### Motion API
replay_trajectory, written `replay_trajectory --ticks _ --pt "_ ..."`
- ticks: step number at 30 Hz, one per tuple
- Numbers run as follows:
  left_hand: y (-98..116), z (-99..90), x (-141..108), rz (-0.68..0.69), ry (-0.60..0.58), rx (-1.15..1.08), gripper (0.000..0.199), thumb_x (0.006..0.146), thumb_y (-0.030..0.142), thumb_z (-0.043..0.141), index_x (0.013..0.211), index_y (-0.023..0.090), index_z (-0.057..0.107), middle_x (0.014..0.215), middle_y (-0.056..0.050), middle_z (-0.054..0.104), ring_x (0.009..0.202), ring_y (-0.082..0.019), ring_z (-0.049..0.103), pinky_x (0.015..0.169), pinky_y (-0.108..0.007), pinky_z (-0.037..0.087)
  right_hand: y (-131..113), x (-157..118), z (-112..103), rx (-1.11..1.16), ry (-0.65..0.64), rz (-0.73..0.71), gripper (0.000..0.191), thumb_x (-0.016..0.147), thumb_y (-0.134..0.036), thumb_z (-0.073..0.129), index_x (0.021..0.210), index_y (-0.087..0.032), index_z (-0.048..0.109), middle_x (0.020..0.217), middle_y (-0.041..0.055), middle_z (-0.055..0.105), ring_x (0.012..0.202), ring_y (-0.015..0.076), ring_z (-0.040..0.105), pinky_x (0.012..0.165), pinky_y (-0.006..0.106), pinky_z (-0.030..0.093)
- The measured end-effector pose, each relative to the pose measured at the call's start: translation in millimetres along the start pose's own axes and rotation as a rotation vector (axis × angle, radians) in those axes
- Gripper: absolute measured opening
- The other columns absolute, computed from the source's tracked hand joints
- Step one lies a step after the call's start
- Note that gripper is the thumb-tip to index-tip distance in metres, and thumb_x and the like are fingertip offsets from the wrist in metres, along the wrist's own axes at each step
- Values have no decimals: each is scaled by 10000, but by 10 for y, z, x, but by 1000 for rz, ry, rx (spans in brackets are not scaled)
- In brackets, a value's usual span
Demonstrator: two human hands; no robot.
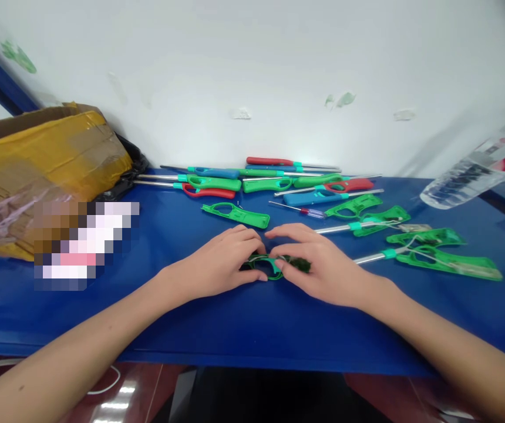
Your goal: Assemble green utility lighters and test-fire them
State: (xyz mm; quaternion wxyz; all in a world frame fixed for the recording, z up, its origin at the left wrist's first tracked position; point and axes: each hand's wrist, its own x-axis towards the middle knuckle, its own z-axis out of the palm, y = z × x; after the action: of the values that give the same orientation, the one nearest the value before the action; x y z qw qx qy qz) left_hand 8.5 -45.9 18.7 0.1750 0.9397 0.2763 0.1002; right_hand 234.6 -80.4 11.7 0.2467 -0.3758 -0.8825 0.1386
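Observation:
A green gas lighter casing (273, 275) with its inside exposed and a teal trigger lies on the blue table between my hands. My left hand (217, 258) holds its left end, thumb below and fingers above. My right hand (329, 267) is closed around its right part, thumb and middle finger at the trigger, index finger stretched out above. My fingers hide much of the casing. Just beyond lies a loose green casing half (255, 219). Several opened green lighter handles (455, 261) with metal tubes and wires lie to the right.
Assembled lighters (215, 184) in red, blue and green lie along the wall. A screwdriver (312, 212) rests in front of them. A taped cardboard box (45, 170) stands at left beside a blurred-out patch. At right is a clear plastic bottle (468, 173). The table edge (252, 359) runs nearest me.

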Motion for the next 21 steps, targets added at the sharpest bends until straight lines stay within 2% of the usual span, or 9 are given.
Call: replay_trajectory --ticks 4,6,13,21 --pt "-1 -1 -5 -29 13 -15 277 894 378 673 1059 166 602 1082 -71 623 1012 -226 565 877 -351 477 54 -45 -49 23 142 20 177 898 -185 560 954 -210 726 1192 103 667 1095 244 637 929 410 542" --pt "-6 2 -6 -35 15 -26 281 895 383 670 1069 174 604 1086 -69 623 1014 -226 567 875 -349 479 68 -50 -49 30 163 22 162 884 -183 576 949 -214 721 1139 95 682 1051 240 652 910 405 549" --pt "-32 24 0 -24 40 -31 298 898 415 656 1072 174 629 1086 -79 628 1041 -237 565 906 -369 479 83 -42 -29 14 63 -31 174 908 -204 565 983 -215 722 1126 100 689 1077 247 631 891 399 552" --pt "-27 33 0 -9 52 -19 289 912 401 640 1111 192 621 1109 -80 616 1079 -244 555 944 -376 466 110 -26 -7 7 -9 -7 169 903 -217 574 1025 -215 692 1135 98 694 1090 249 626 914 413 551"
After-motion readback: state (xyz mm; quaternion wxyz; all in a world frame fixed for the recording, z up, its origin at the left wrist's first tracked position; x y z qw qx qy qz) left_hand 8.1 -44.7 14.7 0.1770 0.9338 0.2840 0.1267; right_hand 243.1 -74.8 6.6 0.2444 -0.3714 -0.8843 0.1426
